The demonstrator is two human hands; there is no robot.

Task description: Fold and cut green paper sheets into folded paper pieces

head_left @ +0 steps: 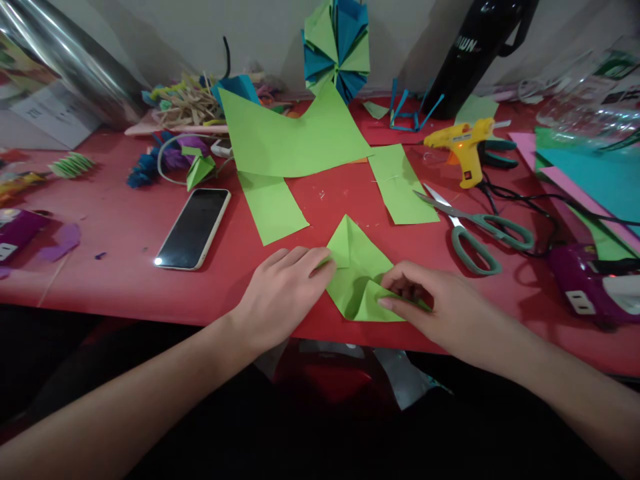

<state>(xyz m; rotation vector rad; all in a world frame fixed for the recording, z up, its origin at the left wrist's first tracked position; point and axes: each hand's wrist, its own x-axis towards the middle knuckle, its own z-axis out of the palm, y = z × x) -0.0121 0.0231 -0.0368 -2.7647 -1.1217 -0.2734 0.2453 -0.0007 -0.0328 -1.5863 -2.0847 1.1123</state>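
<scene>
A light green paper (355,267), partly folded, lies near the front edge of the red table. My left hand (293,290) is at its left side, fingers together, with a bit of the paper's edge between them. At the lower right, my right hand (417,297) pinches a raised flap of the same paper between thumb and fingers. Behind it are a large green sheet (295,140) with a curved edge and two smaller green pieces, one at the left (273,207) and one at the right (403,183).
Scissors (475,230) lie open right of the paper, with a yellow glue gun (465,150) behind. A phone (193,229) rests at the left. A black bottle (467,57) and a blue-green paper wheel (337,50) stand at the back; a purple power strip (593,283) is far right.
</scene>
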